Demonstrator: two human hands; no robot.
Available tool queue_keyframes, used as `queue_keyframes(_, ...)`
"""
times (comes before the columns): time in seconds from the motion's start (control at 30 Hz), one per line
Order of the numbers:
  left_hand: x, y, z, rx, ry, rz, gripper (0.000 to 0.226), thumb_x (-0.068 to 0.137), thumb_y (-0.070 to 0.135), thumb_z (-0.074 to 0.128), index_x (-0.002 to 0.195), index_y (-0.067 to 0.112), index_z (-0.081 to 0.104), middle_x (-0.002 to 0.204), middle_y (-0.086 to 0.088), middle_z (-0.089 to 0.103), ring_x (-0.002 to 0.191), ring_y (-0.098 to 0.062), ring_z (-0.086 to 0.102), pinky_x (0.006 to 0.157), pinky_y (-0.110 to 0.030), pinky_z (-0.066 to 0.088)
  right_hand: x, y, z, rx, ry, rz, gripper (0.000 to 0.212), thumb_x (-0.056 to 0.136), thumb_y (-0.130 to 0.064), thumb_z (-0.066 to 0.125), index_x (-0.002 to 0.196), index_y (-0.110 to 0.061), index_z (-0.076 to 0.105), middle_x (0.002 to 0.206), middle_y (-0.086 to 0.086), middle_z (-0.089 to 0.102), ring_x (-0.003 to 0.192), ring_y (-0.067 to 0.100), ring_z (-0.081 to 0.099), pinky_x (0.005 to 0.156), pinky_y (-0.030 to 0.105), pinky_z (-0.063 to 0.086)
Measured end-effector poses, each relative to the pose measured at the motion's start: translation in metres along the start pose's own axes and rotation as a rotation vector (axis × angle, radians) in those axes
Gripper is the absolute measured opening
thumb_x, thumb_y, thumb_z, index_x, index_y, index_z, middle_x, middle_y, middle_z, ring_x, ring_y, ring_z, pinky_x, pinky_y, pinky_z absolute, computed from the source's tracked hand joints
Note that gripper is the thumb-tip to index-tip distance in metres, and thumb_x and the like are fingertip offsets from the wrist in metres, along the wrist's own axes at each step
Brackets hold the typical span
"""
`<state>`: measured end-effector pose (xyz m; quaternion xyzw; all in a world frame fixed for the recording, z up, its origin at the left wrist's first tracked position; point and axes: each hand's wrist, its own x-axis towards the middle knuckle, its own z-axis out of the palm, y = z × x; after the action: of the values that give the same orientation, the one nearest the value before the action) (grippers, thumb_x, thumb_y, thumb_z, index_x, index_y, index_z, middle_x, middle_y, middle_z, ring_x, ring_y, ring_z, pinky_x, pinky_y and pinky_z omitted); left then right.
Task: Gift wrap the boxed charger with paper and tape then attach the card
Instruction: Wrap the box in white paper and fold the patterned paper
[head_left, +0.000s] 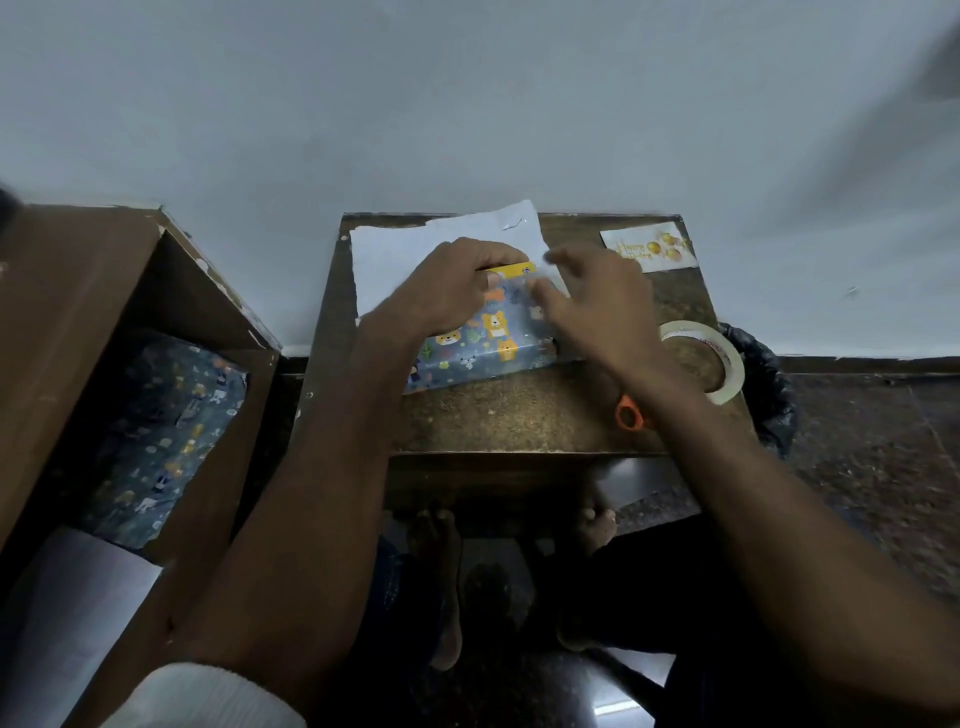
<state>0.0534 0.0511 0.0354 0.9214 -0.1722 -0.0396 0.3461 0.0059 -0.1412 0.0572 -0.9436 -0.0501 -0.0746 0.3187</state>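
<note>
Nearest the lens, a white sleeve cuff (208, 696) sits on the left forearm, which reaches up to the left hand (447, 291) on a small brown table (509, 415). That hand rests on the half-covered charger box (511, 270), its curled fingers over the far edge, where a yellow strip of the box shows, and its thumb pressing on the printed flap. Wrapping paper (483, 343) with a blue animal print is folded up over the near side of the box beneath that grip, while its white underside spreads away beyond the fingers toward the wall. Just right of the grip, the right hand (597, 301) is at the paper's right edge with fingers bent; motion blur hides whether they pinch the paper or merely touch it. Farther right of both hands lies a tape roll (724, 358) at the table's edge, and an orange scissor handle (628, 413) peeks from under the right wrist. Beyond the right hand, in the far right corner, lies the greeting card (649, 247). Well left of the grip stands an open cardboard carton (67, 322) holding more printed paper.
</note>
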Motion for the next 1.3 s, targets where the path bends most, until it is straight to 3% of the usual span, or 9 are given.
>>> queue_keyframes(0.17, -0.001, -0.002, 0.004, 0.011, 0.051, -0.054, 0.032, 0.106, 0.010, 0.059, 0.131, 0.021, 0.075, 0.128, 0.000, 0.075, 0.117, -0.019, 0.067, 0.104, -0.037, 0.051, 0.021, 0.026, -0.003, 0.364, -0.275, 0.126, 0.062, 0.079, -0.035, 0.091, 0.134, -0.022, 0.066, 0.120, -0.005, 0.072, 0.110, 0.009, 0.068, 0.098, 0.040, 0.058)
queue_keyframes(0.33, -0.005, -0.002, 0.007, 0.017, 0.113, -0.120, 0.028, 0.103, 0.014, 0.062, 0.123, 0.025, 0.078, 0.115, 0.000, 0.078, 0.106, -0.021, 0.069, 0.096, -0.039, 0.053, 0.032, 0.013, 0.017, 0.107, -0.153, -0.122, 0.046, 0.075, -0.050, 0.085, 0.113, -0.024, 0.076, 0.111, -0.007, 0.075, 0.107, 0.017, 0.067, 0.096, 0.042, 0.054)
queue_keyframes(0.47, -0.010, -0.003, 0.002, -0.065, 0.142, -0.033, 0.026, 0.099, 0.007, 0.067, 0.120, 0.017, 0.079, 0.110, 0.005, 0.079, 0.104, -0.008, 0.070, 0.097, -0.029, 0.053, 0.029, 0.003, 0.022, -0.012, -0.084, -0.265, 0.043, 0.076, -0.026, 0.088, 0.115, -0.017, 0.074, 0.114, 0.000, 0.070, 0.107, 0.020, 0.063, 0.087, 0.025, 0.040)
queue_keyframes(0.63, -0.014, -0.005, -0.003, -0.210, 0.176, 0.024, 0.026, 0.095, -0.004, 0.067, 0.115, 0.011, 0.070, 0.105, 0.007, 0.074, 0.088, -0.001, 0.073, 0.079, -0.015, 0.053, 0.009, -0.014, 0.029, -0.181, -0.012, -0.433, 0.040, 0.078, 0.002, 0.070, 0.114, -0.016, 0.076, 0.139, 0.011, 0.063, 0.093, 0.038, 0.070, 0.068, 0.035, 0.049)
queue_keyframes(0.77, -0.005, -0.006, 0.000, -0.218, 0.311, -0.062, 0.045, 0.087, -0.015, 0.046, 0.113, 0.013, 0.070, 0.114, -0.005, 0.071, 0.087, -0.005, 0.073, 0.078, -0.020, 0.054, -0.003, -0.027, 0.036, -0.446, -0.089, -0.456, 0.020, 0.085, -0.009, 0.064, 0.101, -0.016, 0.073, 0.124, 0.009, 0.067, 0.084, 0.039, 0.067, 0.056, 0.037, 0.037)
queue_keyframes(0.87, 0.017, -0.019, 0.001, -0.037, 0.414, -0.201, 0.035, 0.090, 0.000, 0.062, 0.121, 0.016, 0.068, 0.129, -0.007, 0.061, 0.109, -0.017, 0.066, 0.099, -0.035, 0.050, -0.013, -0.036, 0.045, -0.528, -0.068, -0.448, 0.020, 0.092, -0.013, 0.064, 0.112, -0.013, 0.067, 0.108, 0.008, 0.065, 0.098, 0.030, 0.062, 0.058, 0.036, 0.033)
queue_keyframes(1.0, 0.049, -0.036, -0.013, 0.184, 0.174, -0.400, 0.063, 0.096, 0.038, 0.073, 0.151, 0.020, 0.048, 0.153, -0.006, 0.050, 0.141, -0.025, 0.050, 0.120, -0.044, 0.030, -0.019, -0.049, 0.047, -0.579, -0.096, -0.441, 0.023, 0.087, -0.002, 0.069, 0.110, -0.004, 0.067, 0.119, 0.017, 0.063, 0.099, 0.031, 0.062, 0.056, 0.034, 0.034)
queue_keyframes(1.1, 0.072, -0.036, -0.012, 0.374, 0.084, -0.359, 0.063, 0.095, 0.047, 0.072, 0.149, 0.024, 0.052, 0.148, -0.006, 0.052, 0.140, -0.027, 0.049, 0.116, -0.044, 0.024, -0.016, -0.047, 0.037, -0.587, -0.106, -0.389, 0.029, 0.094, -0.005, 0.066, 0.123, -0.003, 0.063, 0.141, 0.019, 0.050, 0.109, 0.032, 0.061, 0.062, 0.037, 0.041)
queue_keyframes(1.3, 0.072, -0.047, -0.026, 0.442, 0.202, -0.258, 0.035, 0.094, 0.045, 0.074, 0.122, 0.026, 0.070, 0.125, 0.005, 0.066, 0.125, -0.021, 0.060, 0.105, -0.045, 0.026, -0.017, -0.055, 0.038, -0.572, -0.144, -0.415, 0.028, 0.102, -0.011, 0.057, 0.129, -0.006, 0.060, 0.131, 0.011, 0.051, 0.116, 0.029, 0.056, 0.068, 0.036, 0.041)
